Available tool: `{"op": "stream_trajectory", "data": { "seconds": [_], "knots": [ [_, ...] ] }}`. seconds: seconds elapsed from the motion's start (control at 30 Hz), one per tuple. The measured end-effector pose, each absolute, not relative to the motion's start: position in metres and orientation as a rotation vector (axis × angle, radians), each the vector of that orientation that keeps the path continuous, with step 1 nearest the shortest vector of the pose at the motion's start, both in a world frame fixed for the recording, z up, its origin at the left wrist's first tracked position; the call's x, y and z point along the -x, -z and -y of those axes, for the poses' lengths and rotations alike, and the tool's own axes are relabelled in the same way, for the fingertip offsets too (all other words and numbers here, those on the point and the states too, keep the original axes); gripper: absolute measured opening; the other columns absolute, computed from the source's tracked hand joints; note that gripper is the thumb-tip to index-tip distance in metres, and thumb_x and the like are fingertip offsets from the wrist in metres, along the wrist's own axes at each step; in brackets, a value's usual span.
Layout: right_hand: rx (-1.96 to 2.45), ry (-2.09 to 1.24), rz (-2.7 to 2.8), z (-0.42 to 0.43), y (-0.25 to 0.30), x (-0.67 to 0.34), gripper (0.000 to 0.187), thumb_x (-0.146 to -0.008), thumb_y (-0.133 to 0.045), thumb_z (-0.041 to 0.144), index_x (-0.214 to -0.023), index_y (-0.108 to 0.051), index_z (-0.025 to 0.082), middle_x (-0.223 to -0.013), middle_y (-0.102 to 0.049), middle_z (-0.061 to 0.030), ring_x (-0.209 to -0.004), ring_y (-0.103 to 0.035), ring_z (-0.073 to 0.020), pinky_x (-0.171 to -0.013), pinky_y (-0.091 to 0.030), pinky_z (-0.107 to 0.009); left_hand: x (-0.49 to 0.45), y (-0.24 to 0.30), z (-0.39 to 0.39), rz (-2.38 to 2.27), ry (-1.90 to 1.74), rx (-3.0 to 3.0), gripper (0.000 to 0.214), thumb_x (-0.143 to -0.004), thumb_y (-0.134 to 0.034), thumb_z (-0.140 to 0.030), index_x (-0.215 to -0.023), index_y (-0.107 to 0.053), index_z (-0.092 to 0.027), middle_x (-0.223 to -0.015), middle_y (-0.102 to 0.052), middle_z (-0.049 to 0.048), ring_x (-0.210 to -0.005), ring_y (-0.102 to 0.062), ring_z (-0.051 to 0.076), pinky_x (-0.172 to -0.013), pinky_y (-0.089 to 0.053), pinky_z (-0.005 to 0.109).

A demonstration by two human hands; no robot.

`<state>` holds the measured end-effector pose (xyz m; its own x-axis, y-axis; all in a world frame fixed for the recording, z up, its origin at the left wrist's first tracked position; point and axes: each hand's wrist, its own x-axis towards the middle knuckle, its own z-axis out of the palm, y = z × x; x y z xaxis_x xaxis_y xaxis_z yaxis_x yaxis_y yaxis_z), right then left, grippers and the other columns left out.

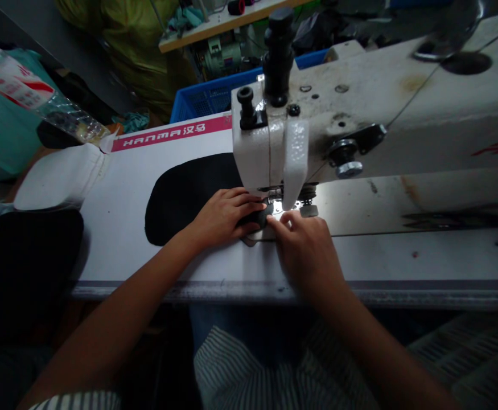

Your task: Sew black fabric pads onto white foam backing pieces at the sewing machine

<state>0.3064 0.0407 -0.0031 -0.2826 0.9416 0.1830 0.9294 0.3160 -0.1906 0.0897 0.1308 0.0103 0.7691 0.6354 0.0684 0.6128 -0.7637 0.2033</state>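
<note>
The room is dim and crowded. Beyond the far edge of the bench sits a blue plastic crate, and past it a shelf with a pale wooden edge runs above a green electric motor. A bulging olive-yellow sack stands beside a grey wall in the far left corner. Teal cloth fills the left side, below a clear plastic bottle that tilts toward the bench. Dark clutter crowds the background at upper right, too shadowed to tell apart. The only strong light is a bright patch on the bench's pale top.
</note>
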Motion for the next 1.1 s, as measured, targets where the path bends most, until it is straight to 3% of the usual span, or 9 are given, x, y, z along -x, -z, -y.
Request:
{"op": "stream_trajectory", "data": {
  "seconds": [0.43,0.67,0.77,0.9,1.1],
  "knots": [
    [1.766,-0.032,2.247,-0.051,0.007,-0.308,0.033,-0.104,-0.051,0.027,-0.132,-0.068,0.028,-0.101,-0.067,-0.0098,-0.085,-0.050,-0.0246,-0.078,-0.030,-0.041,-0.135,-0.026,-0.104,-1.591,-0.102,-2.699,0.038,-0.098,-0.064,-0.043,-0.131,-0.066,-0.024,-0.118,-0.070,0.0121,-0.119,-0.060,0.034,-0.083,-0.053,0.042],
    [1.769,-0.092,2.215,-0.053,0.007,-0.311,0.032,-0.104,-0.051,0.028,-0.130,-0.070,0.026,-0.102,-0.067,-0.0104,-0.091,-0.053,-0.0255,-0.080,-0.030,-0.041,-0.140,-0.033,-0.108,-1.748,-0.018,-2.637,0.041,-0.099,-0.060,-0.050,-0.132,-0.065,-0.025,-0.125,-0.067,0.0132,-0.112,-0.061,0.034,-0.078,-0.055,0.040],
    [1.729,-0.104,2.200,-0.052,0.008,-0.312,0.031,-0.104,-0.052,0.026,-0.129,-0.071,0.026,-0.101,-0.067,-0.0104,-0.092,-0.053,-0.0254,-0.081,-0.031,-0.041,-0.117,-0.035,-0.120,-1.517,0.054,-2.672,0.049,-0.099,-0.060,-0.052,-0.138,-0.061,-0.023,-0.139,-0.061,0.0136,-0.125,-0.057,0.035,-0.095,-0.054,0.045],
    [1.675,-0.113,2.213,-0.050,0.011,-0.313,0.032,-0.102,-0.053,0.022,-0.129,-0.071,0.026,-0.102,-0.068,-0.0097,-0.094,-0.053,-0.0248,-0.085,-0.032,-0.041,-0.087,-0.030,-0.121,-1.190,0.150,-2.717,0.071,-0.097,-0.061,-0.059,-0.155,-0.045,-0.020,-0.158,-0.047,0.0154,-0.146,-0.042,0.036,-0.122,-0.033,0.055],
    [1.718,-0.083,2.206,-0.052,0.013,-0.312,0.032,-0.104,-0.050,0.026,-0.129,-0.070,0.027,-0.101,-0.067,-0.0098,-0.090,-0.051,-0.0245,-0.082,-0.031,-0.040,-0.100,-0.019,-0.103,-1.456,0.087,-2.625,0.076,-0.097,-0.054,-0.068,-0.154,-0.045,-0.018,-0.160,-0.044,0.0185,-0.151,-0.034,0.042,-0.122,-0.030,0.062]
  ]
}}
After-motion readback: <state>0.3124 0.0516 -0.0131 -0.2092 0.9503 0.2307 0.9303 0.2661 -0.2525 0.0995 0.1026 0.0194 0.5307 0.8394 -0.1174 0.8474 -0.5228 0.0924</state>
